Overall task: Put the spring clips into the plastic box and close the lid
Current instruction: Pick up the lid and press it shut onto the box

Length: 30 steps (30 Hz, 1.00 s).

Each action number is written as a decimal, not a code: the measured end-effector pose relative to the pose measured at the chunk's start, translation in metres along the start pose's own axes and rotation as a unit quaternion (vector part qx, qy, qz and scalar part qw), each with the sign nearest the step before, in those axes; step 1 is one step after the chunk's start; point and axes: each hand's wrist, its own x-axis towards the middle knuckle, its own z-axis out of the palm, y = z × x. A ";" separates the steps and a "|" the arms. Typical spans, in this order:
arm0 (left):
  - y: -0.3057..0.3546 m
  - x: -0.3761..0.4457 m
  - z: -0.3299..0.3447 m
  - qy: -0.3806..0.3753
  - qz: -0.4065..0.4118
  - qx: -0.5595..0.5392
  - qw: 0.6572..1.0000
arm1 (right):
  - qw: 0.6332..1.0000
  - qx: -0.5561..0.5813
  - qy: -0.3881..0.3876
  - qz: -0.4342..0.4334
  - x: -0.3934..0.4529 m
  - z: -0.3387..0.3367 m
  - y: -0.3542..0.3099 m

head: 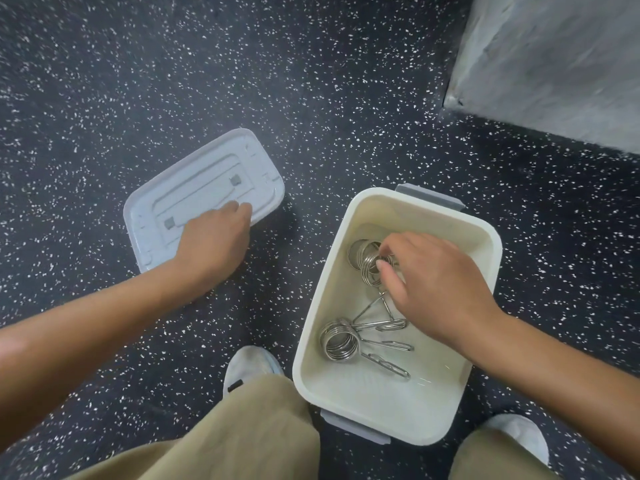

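A cream plastic box (349, 237) with grey latches stands open on the floor to the right. Inside it lie metal spring clips: one coil (338, 341) near the front left, another (369, 263) toward the back. My right hand (433, 285) reaches into the box, fingertips pinched on the back clip. The pale grey lid (194, 188) lies upside down on the floor to the left. My left hand (214, 240) rests on the lid's near right edge, fingers curled over it.
The floor is dark rubber with white speckles. A grey concrete block (554, 64) fills the top right corner. My knees in tan trousers and two white shoes (249, 367) sit below the box and lid.
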 end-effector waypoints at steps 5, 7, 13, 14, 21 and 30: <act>0.010 -0.002 -0.062 0.097 -0.015 -0.062 0.993 | 0.999 0.044 0.020 0.018 -0.004 -0.012 0.002; 0.015 -0.002 -0.087 0.141 -0.015 -0.088 0.986 | 0.998 0.052 0.028 0.026 -0.006 -0.017 0.003; 0.028 0.002 -0.155 0.274 -0.014 -0.214 0.937 | 0.995 0.067 0.055 0.043 -0.012 -0.032 0.009; 0.032 0.001 -0.166 0.302 -0.007 -0.228 0.926 | 0.994 0.071 0.062 0.046 -0.013 -0.035 0.009; 0.043 -0.008 -0.207 0.355 0.023 -0.240 0.903 | 0.984 0.130 0.089 0.081 -0.019 -0.053 0.018; 0.039 0.011 -0.204 0.357 -0.020 -0.282 0.890 | 0.965 0.202 0.123 0.114 -0.032 -0.064 0.036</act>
